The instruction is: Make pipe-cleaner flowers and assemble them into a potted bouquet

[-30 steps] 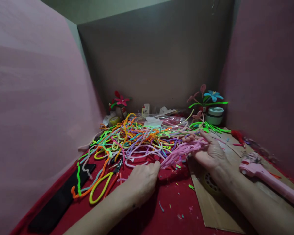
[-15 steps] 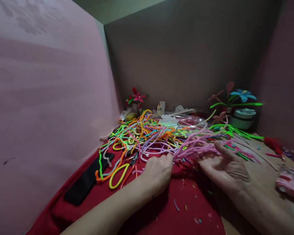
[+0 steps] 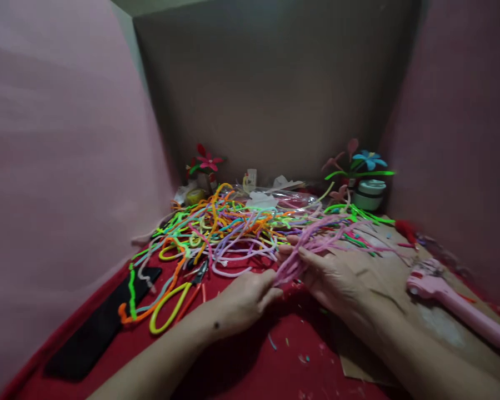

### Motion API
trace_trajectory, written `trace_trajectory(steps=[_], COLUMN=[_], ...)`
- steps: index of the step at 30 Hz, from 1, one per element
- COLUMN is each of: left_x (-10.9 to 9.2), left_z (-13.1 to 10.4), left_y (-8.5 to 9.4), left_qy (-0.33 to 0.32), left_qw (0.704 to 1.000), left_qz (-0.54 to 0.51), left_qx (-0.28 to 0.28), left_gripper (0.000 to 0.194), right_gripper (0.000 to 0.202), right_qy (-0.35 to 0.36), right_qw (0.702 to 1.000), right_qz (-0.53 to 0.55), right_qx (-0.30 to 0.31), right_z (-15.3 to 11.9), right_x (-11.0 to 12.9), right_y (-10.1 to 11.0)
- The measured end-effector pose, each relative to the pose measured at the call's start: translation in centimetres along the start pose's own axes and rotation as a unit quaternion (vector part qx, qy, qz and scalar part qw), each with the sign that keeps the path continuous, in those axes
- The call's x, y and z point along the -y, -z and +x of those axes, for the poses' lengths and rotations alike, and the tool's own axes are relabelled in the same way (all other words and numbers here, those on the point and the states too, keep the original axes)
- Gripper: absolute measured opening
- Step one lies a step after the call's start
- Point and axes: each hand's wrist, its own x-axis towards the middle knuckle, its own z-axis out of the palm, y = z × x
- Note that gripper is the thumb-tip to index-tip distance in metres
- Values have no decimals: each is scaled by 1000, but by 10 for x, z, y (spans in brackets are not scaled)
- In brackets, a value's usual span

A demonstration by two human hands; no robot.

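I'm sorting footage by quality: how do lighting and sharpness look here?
Head view: dim light, dark back wall; head view: glints on the plastic, shadow on the cloth below the left hand; head view: the red tuft looks soft.

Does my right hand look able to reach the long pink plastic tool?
Probably yes, once the right hand releases the fuzzy pink stems; the tool lies on flat brown cardboard, nothing standing between.

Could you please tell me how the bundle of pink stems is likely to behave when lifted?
The bundle of pink stems is probably light, being thin strands. It likely bends yet keeps some shape, as it fans out in curves past the right hand. Being splayed there, it may snag on the tangled pile nearby.
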Motion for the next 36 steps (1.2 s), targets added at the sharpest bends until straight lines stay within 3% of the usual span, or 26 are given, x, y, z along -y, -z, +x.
trace_trajectory(steps=[4, 10, 17, 23, 27, 36], left_x=[-1, -4, -10, -15, -12, -11], left_z=[3, 5, 6, 6, 7, 8], left_y=[7, 1, 0, -2, -4, -5], left_qy=[56, 104, 110, 124, 123, 123], left_qw=[965, 898, 908, 908, 888, 878], left_qz=[-248, -425, -404, -400, -442, -461], left_qx=[61, 50, -30, 10, 32, 37], left_gripper=[33, 30, 30, 26, 24, 25], right_gripper=[30, 31, 27, 29, 25, 30], right_qy=[2, -1, -15, -24, -37, -36], right_qw=[1000, 999, 1000, 999, 997, 997], right_qz=[21, 38, 24, 37, 58, 62], right_qx=[-12, 8, 3, 15, 23, 36], right_z=[1, 0, -1, -3, -2, -2], right_x=[1, -3, -2, 0, -1, 1], right_y=[1, 1, -3, -7, -3, -3])
